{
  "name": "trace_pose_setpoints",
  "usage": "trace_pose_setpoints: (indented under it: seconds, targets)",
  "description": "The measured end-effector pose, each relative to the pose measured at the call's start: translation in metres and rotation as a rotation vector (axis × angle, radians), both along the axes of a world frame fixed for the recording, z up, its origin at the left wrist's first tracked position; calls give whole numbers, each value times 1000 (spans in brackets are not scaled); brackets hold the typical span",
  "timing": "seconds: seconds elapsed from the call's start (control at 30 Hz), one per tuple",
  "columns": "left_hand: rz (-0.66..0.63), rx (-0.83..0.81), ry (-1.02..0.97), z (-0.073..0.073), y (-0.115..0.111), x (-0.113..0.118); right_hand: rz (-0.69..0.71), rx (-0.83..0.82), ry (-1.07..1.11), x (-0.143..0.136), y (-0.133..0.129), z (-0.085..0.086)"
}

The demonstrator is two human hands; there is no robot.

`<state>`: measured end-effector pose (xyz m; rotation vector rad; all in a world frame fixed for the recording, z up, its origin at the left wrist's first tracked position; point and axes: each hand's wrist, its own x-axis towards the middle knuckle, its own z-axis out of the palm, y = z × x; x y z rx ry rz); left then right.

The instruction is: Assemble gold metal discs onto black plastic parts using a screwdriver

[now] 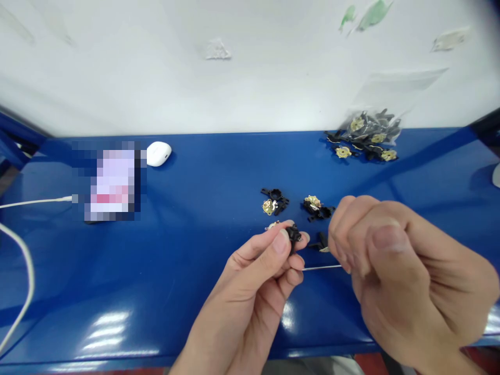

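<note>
Pinching a small black plastic part between left hand thumb and fingertips above the desk's front edge; right hand, fisted, grips a thin metal pin. Insertion step; next needs pin-to-hole alignment.

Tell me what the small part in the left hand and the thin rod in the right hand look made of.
Small part: likely matte black plastic, dull and unreflective. Thin rod: probably bare metal wire, pale, straight, with a slight sheen.
</note>
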<state>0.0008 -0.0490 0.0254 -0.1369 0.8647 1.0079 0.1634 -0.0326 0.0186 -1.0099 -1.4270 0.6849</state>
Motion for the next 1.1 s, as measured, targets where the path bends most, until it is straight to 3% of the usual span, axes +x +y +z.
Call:
trace_pose_setpoints:
  seconds: [0.13,0.37,0.57,0.83,1.1]
  targets:
    - [-10,-10,-1,-1,1,1,-60,9,-13,2,3,0]
    - [12,-53,52,1,4,2,-23,-172,63,8,3,8]
    - [7,-52,63,2,6,4,-92,-273,87,9,6,7]
    - [9,-53,89,1,2,4,-74,-283,64,5,3,5]
    - [-53,90,58,-3,4,10,-29,-142,158,-6,1,-5]
